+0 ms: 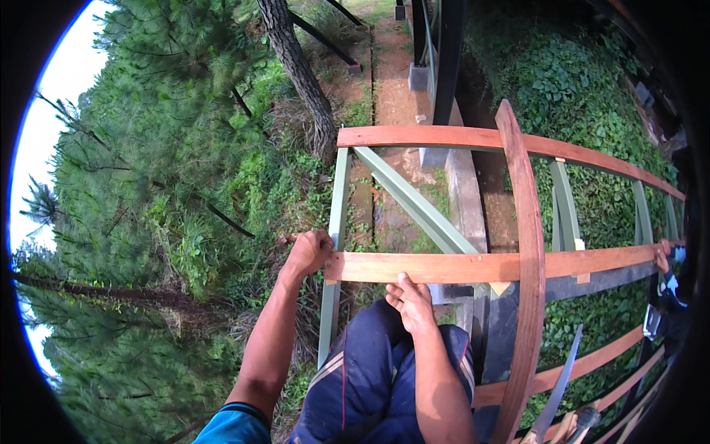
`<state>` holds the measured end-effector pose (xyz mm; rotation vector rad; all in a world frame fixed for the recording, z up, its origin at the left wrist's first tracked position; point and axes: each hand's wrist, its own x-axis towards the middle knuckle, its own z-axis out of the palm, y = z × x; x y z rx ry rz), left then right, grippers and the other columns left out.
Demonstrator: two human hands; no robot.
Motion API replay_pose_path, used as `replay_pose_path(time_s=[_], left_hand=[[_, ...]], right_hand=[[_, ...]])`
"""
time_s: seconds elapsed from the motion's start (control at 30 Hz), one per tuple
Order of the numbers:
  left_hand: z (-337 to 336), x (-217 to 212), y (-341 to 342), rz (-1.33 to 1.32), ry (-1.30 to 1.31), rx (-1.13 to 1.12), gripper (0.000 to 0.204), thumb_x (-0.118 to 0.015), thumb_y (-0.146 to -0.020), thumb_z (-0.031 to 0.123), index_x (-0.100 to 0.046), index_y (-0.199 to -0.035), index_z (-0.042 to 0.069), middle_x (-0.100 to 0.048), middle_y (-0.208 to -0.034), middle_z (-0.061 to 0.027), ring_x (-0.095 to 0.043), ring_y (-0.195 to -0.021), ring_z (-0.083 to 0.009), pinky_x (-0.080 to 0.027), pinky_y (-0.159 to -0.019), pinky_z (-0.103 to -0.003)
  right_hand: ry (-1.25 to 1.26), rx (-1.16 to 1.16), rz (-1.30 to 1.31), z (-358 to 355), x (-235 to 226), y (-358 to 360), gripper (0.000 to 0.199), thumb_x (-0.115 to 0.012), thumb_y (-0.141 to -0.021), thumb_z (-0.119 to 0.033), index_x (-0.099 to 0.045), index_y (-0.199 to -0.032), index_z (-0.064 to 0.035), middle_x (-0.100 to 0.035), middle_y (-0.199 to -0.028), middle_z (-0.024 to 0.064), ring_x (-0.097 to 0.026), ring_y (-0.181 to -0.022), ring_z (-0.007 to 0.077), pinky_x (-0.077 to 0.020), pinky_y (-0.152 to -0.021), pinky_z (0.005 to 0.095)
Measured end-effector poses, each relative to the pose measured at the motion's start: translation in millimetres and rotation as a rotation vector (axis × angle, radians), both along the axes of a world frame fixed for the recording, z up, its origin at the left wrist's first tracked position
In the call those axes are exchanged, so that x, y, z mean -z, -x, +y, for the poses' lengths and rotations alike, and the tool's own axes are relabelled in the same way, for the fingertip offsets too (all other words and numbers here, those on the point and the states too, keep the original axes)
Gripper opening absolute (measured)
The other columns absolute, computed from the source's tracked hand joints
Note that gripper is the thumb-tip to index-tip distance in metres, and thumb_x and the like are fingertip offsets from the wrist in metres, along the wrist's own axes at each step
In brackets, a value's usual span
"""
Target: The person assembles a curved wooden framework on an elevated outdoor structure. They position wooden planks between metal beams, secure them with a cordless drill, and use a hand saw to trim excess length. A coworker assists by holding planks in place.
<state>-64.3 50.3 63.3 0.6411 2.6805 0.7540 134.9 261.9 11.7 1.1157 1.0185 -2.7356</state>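
A reddish wooden batten (444, 268) lies crosswise in front of me over green metal struts. My left hand (309, 253) is closed around its left end, beside an upright green strut (341, 192); a small brown end juts out past the fingers, too unclear to name. Along the near edge of the batten, my right hand (411, 302) rests with its thumb on the wood and its fingers curled against the side. A darker, longer plank (523, 222) crosses over the batten to the right of my hands.
Another batten (421, 136) runs parallel farther off. At the right, another person's hand (662, 255) touches the batten's far end. A handsaw (562, 381) and a hammer-like tool (586, 420) lie lower right. Below are a concrete ledge (466, 200), bare soil and greenery; a tree trunk (299, 74) stands beyond.
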Motion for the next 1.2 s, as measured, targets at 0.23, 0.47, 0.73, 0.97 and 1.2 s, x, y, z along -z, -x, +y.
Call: replay_pose_path(time_s=[0.23, 0.47, 0.73, 0.97, 1.2], left_hand=[[0, -1, -23, 0.175, -0.119, 0.018, 0.017, -0.057, -0.085, 0.001, -0.070, -0.096, -0.002, -0.067, -0.091, -0.0214, -0.067, -0.087, -0.0396, -0.055, -0.083, -0.045], [6, -8, -47, 0.265, -0.118, 0.086, 0.017, -0.054, -0.091, 0.007, -0.066, -0.098, -0.003, -0.060, -0.093, -0.0199, -0.060, -0.092, -0.0415, -0.051, -0.087, -0.049], [3, 2, -40, 0.198, -0.109, 0.125, 0.022, -0.051, -0.096, 0.017, -0.062, -0.098, -0.002, -0.057, -0.094, -0.0203, -0.054, -0.095, -0.0392, -0.048, -0.087, -0.049], [-25, -7, -62, -0.112, -0.376, 0.022, 0.069, -0.071, -0.078, 0.022, -0.051, -0.139, -0.004, -0.056, -0.131, -0.0227, -0.058, -0.124, -0.0367, -0.052, -0.101, -0.042], [-34, 0, -67, -0.020, -0.236, 0.105, 0.087, -0.087, -0.077, 0.018, -0.044, -0.149, -0.004, -0.048, -0.153, -0.0237, -0.048, -0.142, -0.0367, -0.040, -0.119, -0.042]], right_hand=[[0.004, 0.005, -0.006, 0, -1, 1, 0.025, -0.069, -0.101, -0.028, -0.059, -0.119, -0.0140, -0.068, -0.102, 0.0021, -0.069, -0.092, 0.0149, -0.0592, -0.076, 0.0335], [0.067, 0.032, 0.025, -1, -2, 1, 0.027, -0.069, -0.101, -0.026, -0.057, -0.122, -0.0122, -0.066, -0.106, 0.0050, -0.069, -0.095, 0.0190, -0.0596, -0.077, 0.0352], [0.081, 0.031, 0.015, 0, 1, 1, 0.026, -0.069, -0.102, -0.025, -0.057, -0.122, -0.0127, -0.066, -0.106, 0.0049, -0.070, -0.096, 0.0196, -0.0602, -0.077, 0.0358], [0.217, 0.143, 0.126, -4, 11, 4, 0.030, -0.067, -0.102, -0.021, -0.059, -0.128, -0.0076, -0.067, -0.120, 0.0102, -0.068, -0.111, 0.0267, -0.0584, -0.096, 0.0439], [0.213, 0.140, 0.239, -8, 18, 3, 0.034, -0.066, -0.102, -0.019, -0.057, -0.132, -0.0048, -0.065, -0.129, 0.0134, -0.064, -0.122, 0.0289, -0.0536, -0.107, 0.0478]])
